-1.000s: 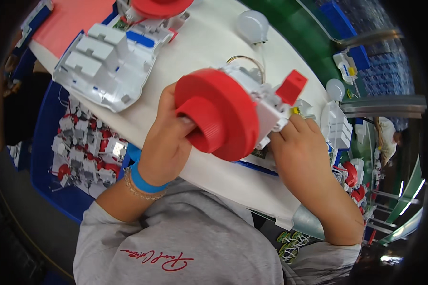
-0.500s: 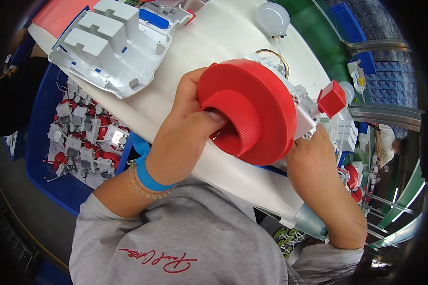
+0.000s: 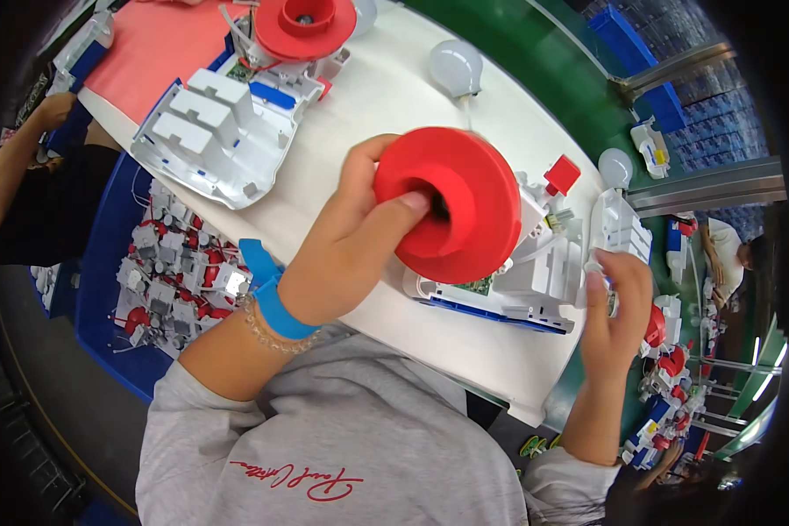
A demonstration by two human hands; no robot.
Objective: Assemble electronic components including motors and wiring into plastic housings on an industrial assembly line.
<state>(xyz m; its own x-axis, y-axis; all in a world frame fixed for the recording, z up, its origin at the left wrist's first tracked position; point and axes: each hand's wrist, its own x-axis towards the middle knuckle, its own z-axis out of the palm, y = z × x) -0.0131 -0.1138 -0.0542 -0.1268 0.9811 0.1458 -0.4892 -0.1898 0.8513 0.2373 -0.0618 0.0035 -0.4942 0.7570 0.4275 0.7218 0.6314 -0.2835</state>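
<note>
Currently, left hand (image 3: 346,241): fingers clasp the red wheel (image 3: 493,195) mid-frame, thumb inside.
Right hand (image 3: 622,307): bent fingers, right of centre; whether pinching anything, cannot tell.
White housing (image 3: 535,276): wheel could knock it if that one-sided grip slackens.

Illumination and optics — bright centre, black fisheye rim.
White tabletop (image 3: 355,96) brightly lit; bore of red flanged part (image 3: 491,197) shadowed; floor (image 3: 70,405) at lower left dim; glare streaks at lower right — straight edges bow near the periphery.
</note>
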